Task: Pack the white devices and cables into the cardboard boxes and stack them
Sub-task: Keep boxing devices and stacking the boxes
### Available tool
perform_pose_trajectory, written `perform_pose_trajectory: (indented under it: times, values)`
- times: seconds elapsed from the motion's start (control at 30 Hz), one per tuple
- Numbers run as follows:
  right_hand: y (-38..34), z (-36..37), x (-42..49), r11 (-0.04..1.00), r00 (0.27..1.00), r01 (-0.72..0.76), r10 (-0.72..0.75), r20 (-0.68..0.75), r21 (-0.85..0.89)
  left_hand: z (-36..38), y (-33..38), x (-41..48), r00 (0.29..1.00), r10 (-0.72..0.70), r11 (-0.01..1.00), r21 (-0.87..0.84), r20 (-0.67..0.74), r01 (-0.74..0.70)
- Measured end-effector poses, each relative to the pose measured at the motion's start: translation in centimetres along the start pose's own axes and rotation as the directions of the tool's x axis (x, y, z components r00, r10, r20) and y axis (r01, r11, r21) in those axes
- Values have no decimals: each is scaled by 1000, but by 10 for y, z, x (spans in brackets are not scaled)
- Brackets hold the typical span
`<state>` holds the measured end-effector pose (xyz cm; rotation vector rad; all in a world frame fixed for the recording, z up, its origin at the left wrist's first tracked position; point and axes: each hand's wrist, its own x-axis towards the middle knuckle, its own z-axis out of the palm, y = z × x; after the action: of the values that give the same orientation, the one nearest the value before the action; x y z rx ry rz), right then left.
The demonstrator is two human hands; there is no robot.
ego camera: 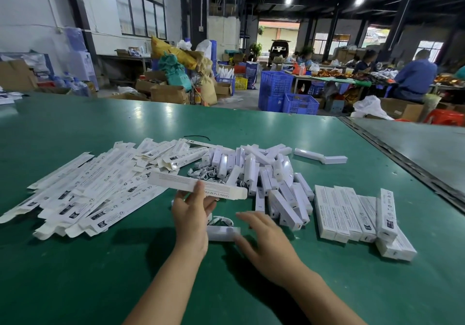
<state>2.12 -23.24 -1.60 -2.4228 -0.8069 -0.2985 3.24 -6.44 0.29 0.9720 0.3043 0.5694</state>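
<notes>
My left hand (191,214) pinches a long flat white cardboard box (198,186) and holds it up over the green table (75,262). My right hand (264,239) hovers blurred, fingers spread, over a white device (221,233) lying on the table; whether it touches the device I cannot tell. A coiled white cable (221,220) lies just behind that device. Flat unfolded boxes (83,194) are heaped at the left. Loose white devices (264,173) and more cables (203,173) are piled in the middle. Packed boxes (352,214) lie side by side at the right.
A metal seam (402,158) runs along the table's right edge beside a grey table. Beyond the far edge stand blue crates (286,93), cardboard cartons (168,93) and sacks. People sit working at a distant table (415,75) at the back right.
</notes>
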Motion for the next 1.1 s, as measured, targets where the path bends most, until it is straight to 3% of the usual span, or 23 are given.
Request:
perform_pose_trajectory:
  times: [0.1,0.2,0.3,0.4,0.47,0.57,0.67,0.73,1.1]
  values:
    - [-3,5,4,996,986,82,-79,146,-17,1,-2,0,999,37,998,52,-8,-36]
    - [-6,4,4,995,988,98,-101,118,29,1,-3,0,998,53,995,86,14,-54]
    - [-6,-1,0,993,998,19,-25,49,116,0,-3,0,998,65,992,103,6,-66]
    - [-4,-9,0,948,981,-151,178,-76,280,0,-1,0,997,77,993,95,-13,-75]
    - [-3,-14,0,814,914,-244,374,-155,527,0,1,1,995,91,992,90,-37,-87]
    - [0,-21,0,535,797,-214,579,-170,817,0,3,1,993,86,994,77,-76,-80]
    - [1,-28,3,280,718,-99,684,-126,955,1,4,0,993,74,996,63,-93,-68]
    - [3,-30,5,209,695,-63,711,-107,976,1,4,0,994,66,997,56,-91,-61]
    - [2,-21,6,342,753,-97,639,-156,935,0,3,1,992,63,998,34,-106,-60]
